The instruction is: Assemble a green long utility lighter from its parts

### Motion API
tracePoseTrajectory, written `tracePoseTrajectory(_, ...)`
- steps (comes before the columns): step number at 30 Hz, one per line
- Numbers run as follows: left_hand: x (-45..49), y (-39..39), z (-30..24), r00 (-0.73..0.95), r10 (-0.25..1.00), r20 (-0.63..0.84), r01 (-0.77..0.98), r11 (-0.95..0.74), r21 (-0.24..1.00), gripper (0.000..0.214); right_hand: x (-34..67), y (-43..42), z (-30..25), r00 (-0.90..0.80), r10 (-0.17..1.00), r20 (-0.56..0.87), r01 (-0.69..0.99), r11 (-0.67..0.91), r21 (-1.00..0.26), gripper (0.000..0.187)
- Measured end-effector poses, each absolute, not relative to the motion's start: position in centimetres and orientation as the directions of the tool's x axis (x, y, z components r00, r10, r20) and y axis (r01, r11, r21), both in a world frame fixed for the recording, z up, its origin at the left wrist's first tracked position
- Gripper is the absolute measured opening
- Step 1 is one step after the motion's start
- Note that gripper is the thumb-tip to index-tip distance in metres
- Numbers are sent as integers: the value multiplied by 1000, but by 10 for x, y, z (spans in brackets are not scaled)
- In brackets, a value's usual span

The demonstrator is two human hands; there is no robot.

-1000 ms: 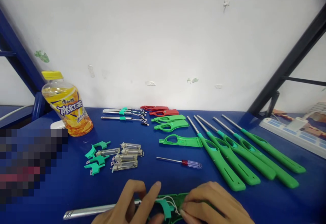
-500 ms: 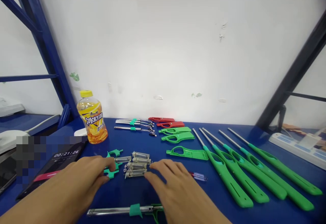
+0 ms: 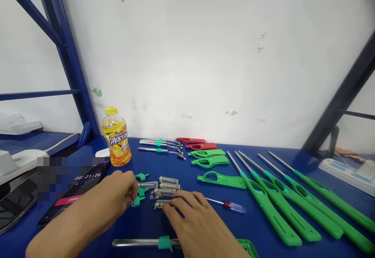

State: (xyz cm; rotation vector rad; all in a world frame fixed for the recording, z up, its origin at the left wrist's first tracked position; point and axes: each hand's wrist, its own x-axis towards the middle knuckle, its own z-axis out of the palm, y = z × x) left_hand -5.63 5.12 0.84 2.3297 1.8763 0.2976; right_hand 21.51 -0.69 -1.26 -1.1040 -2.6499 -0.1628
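- On the blue tabletop (image 3: 131, 224), the nearest clear cartridge (image 3: 159, 204) lies in front of the cartridge stack (image 3: 168, 192), right end under the right hand (image 3: 199, 219)
- Right hand: thumb and fingers bent narrow over that end; can't tell if it's gripped
- Left hand (image 3: 121, 185): fingertips drawn in at the teal brackets (image 3: 140, 192); can't tell if one is pinched
- To do it well, I'd hold the cartridge by its body, lift one bracket without dragging its neighbours, and not bump the metal tube (image 3: 131, 243) below
- Vs half a second ago: left fingers closer together, nearest cartridge now apart from the stack; vs one second ago, both hands off the tube
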Motion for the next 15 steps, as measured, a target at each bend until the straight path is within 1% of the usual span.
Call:
tracePoseTrajectory(4,-56,52,14,218,975,36,964,-221,147,26,215,-7,-9,-691,680,247,699,715,-12,56)
tracePoseTrajectory(7,-56,51,21,202,979,5,972,-201,123,20,216,-6,-6,-687,691,227,706,708,-22,54)
tracePoseTrajectory(9,-54,49,24,177,984,-5,979,-176,106,16,216,-7,-4,-663,715,222,729,684,-22,55)
tracePoseTrajectory(11,-52,48,27,160,987,-19,983,-158,94,14,215,-9,-2,-626,747,226,765,644,-13,48)
tracePoseTrajectory(13,-49,48,28,158,986,-52,984,-152,91,10,214,-11,-3,-574,783,240,805,593,-7,35)
tracePoseTrajectory(15,-45,50,28,159,983,-91,984,-150,91,5,215,-12,-6,-523,813,256,840,542,-7,26)
